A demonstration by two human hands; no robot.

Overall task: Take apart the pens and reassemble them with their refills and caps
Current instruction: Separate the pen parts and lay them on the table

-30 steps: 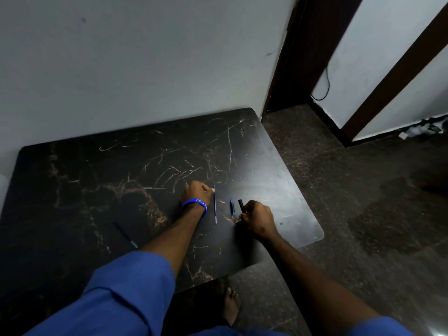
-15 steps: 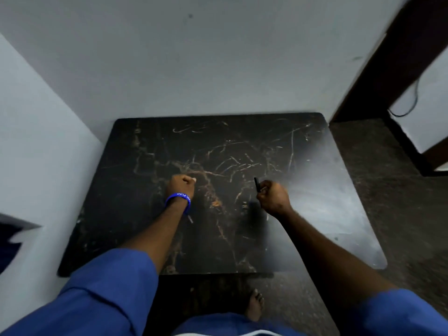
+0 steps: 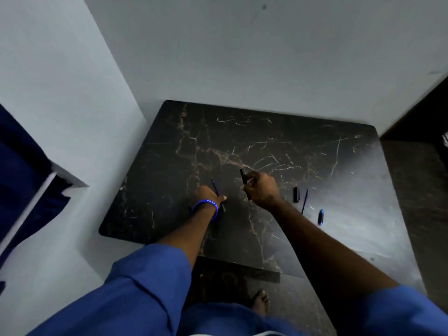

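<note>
The black pen barrel is clamped in the grip of the right hand, its open end pointing up and away from the person, above the middle of the dark marble-patterned counter. The left hand, to the left of the barrel, is closed on a thin blue refill, whose upper end stands out above the knuckles; a short dark length shows below the hand, and whether that is the same refill cannot be told. A blue wristband sits on that wrist.

Judgement: the step in hand is feeding the refill into the barrel. It will go best with the barrel held steady and tilted toward the left hand. The refill should be pinched near its leading end so it does not flex. It should enter along the barrel's axis, not at an angle. In this dim light the mouth of the barrel is hard to see, so feel may guide better than sight.

Count of parts seen:
- Barrels: one, in the right hand.
- Refills: two, one in the left hand and one loose refill lying to the right of the barrel.
- Black cap: one, just beside the loose refill.
- Blue cap: one, further right and nearer the person.
</note>
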